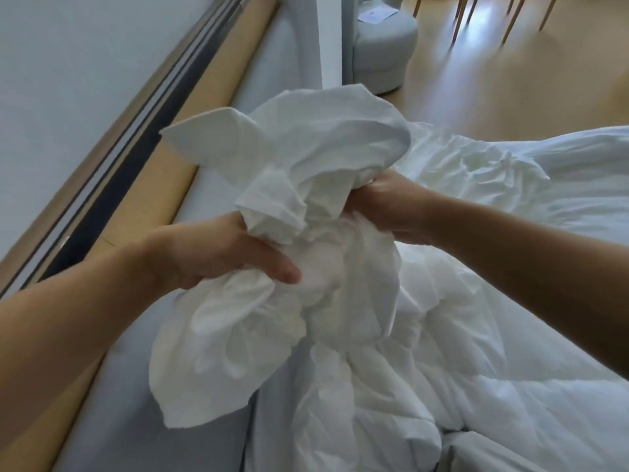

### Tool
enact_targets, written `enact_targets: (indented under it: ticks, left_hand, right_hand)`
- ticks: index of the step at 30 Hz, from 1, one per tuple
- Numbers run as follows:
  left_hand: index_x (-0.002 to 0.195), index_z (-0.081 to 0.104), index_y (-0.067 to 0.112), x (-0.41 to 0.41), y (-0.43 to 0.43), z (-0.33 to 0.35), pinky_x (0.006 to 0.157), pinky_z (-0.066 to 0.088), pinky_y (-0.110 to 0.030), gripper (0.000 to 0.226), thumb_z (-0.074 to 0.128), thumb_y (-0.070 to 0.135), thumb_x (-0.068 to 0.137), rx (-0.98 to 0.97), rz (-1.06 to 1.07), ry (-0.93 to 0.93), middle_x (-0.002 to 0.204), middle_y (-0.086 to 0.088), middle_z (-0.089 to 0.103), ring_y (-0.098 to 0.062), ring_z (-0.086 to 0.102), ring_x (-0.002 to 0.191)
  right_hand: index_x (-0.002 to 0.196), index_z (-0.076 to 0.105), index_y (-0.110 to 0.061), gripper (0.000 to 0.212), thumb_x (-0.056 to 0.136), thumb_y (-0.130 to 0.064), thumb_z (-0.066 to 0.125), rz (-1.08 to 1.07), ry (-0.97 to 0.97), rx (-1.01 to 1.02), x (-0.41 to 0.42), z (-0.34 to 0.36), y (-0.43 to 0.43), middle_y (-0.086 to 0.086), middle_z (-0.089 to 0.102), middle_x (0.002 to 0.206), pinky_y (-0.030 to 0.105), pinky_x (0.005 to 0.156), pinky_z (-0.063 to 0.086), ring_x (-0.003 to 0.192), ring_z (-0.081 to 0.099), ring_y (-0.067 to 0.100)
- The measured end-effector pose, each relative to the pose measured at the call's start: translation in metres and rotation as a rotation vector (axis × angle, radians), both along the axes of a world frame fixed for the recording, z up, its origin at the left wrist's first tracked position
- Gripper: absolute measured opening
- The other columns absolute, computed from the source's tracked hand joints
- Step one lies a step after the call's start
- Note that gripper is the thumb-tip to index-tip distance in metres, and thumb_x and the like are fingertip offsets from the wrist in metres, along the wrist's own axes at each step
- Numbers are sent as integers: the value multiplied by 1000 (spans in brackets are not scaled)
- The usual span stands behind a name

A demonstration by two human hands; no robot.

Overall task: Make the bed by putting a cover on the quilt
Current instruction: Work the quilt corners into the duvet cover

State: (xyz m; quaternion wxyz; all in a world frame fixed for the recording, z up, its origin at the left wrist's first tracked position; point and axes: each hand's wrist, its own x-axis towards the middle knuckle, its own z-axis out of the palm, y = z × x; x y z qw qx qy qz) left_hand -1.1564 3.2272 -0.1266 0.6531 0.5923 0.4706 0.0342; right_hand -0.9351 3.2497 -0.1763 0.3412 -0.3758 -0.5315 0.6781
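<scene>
Both hands clamp one bunch of white cover (pixel 306 148), raised over the bed (pixel 112 420) near its edge along the wooden rail (pixel 190 137). The left hand (pixel 235 257) grips the lower part of the bunch, thumb laid across the cloth. The right hand (pixel 388 206) grips the upper part; its fingers are buried in the folds. The hands are close together, with cloth between them. The quilt (pixel 510 386) lies crumpled toward the opposite edge (where cover ends and quilt begins cannot be told). A grey rounded object (pixel 384 46) stands on the floor (pixel 510 80).
</scene>
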Motion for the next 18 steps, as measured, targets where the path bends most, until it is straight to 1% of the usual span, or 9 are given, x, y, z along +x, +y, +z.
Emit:
enact_targets:
  ticks: [2,4,6,7,8,10,12,15,18]
  left_hand:
    - [114,66,16,4,18,0,74,61,-35,63,89,4,56,-68,-92,40,101,-9,76,-28,74,94]
    - [101,68,14,13,33,4,69,60,-28,58,92,-5,52,-87,-180,82,89,-1,77,-17,75,85]
    - [101,68,6,13,41,1,70,59,-25,43,86,-4,63,-81,-191,78,87,1,75,-14,73,83]
    - [107,66,1,12,43,-3,73,59,-27,43,84,-2,68,-49,-172,53,92,-2,74,-17,72,87]
    - [117,61,-3,11,43,-4,77,61,-32,51,82,0,71,-32,-119,18,99,-7,72,-22,71,92]
    - [132,52,-4,6,46,-6,83,61,-41,61,77,-1,76,-88,10,-102,109,-17,66,-29,69,99]
    - [128,57,4,-1,54,-3,84,61,-42,54,70,0,76,-152,87,-195,110,-19,70,-30,71,99]
    - [115,64,13,-13,63,8,76,62,-36,45,67,-1,71,-174,136,-164,100,-11,76,-26,75,89]
    - [126,61,8,-25,69,18,82,61,-40,55,65,2,72,-209,172,-193,118,-16,72,-34,70,105]
  right_hand:
    - [94,73,-22,12,89,-13,69,-41,-18,29,0,0,12,-5,77,91,30,75,58,90,73,15]
    - [92,71,-23,18,94,-7,63,-107,-72,26,2,2,21,-9,76,82,25,69,58,83,73,11]
    - [90,69,-22,24,96,-2,57,-114,-77,11,0,8,26,-11,75,76,21,63,57,75,72,7]
    - [89,68,-20,25,96,0,55,-110,-67,7,-1,7,29,-11,74,74,21,62,56,72,72,6]
    - [90,68,-19,25,97,0,54,-122,-68,-1,-3,9,31,-10,74,74,21,61,56,71,72,6]
    - [91,69,-17,23,97,0,54,-145,-54,-5,-7,14,38,-5,75,78,24,62,57,74,73,10]
    - [92,69,-15,22,96,1,54,-176,-14,-34,-11,16,45,-1,76,81,28,64,59,77,73,15]
    - [99,68,-9,21,90,6,56,-134,65,-102,-17,17,52,6,76,85,33,65,60,79,74,22]
    - [102,71,-8,27,77,-3,66,-25,136,-149,-18,20,55,10,76,93,36,70,60,84,74,25]
